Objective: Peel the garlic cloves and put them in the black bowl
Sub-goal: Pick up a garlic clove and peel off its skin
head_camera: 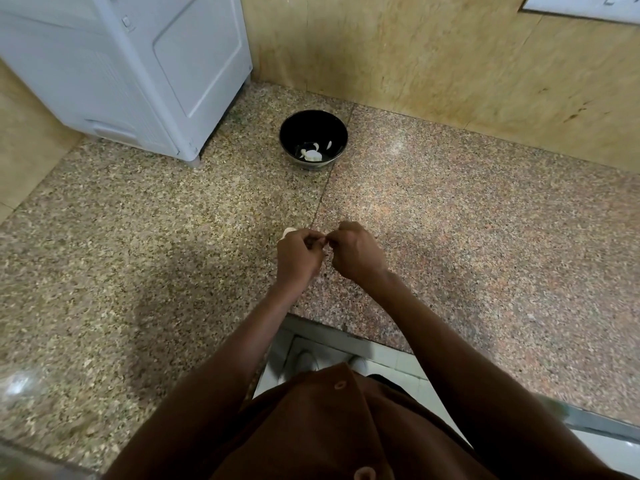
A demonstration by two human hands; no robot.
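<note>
1. Your left hand and right hand meet over the speckled granite bench, near its front edge. Both have their fingers curled in, fingertips touching at the middle.
2. Whatever you pinch between them is hidden by the fingers. From the task I judge it to be a small garlic clove, but its shape and how much skin is left cannot be told.
3. A pale whitish garlic piece peeps out just beyond the left hand's knuckles; whether it lies on the bench or in that hand is unclear.
4. The round glossy black bowl stands farther back on the bench, well apart from your hands, near the white appliance. It already holds a few white peeled garlic pieces at the bottom.
5. Expect the clove to be light, firm and small, with dry, papery, brittle skin that tears in flakes. Once bare it is likely to be slick and a little sticky.
6. Steady the body of the clove with one hand and lift the skin at the pointed tip or the root end with the other; squeezing hard may bruise it or make it shoot out.
</note>
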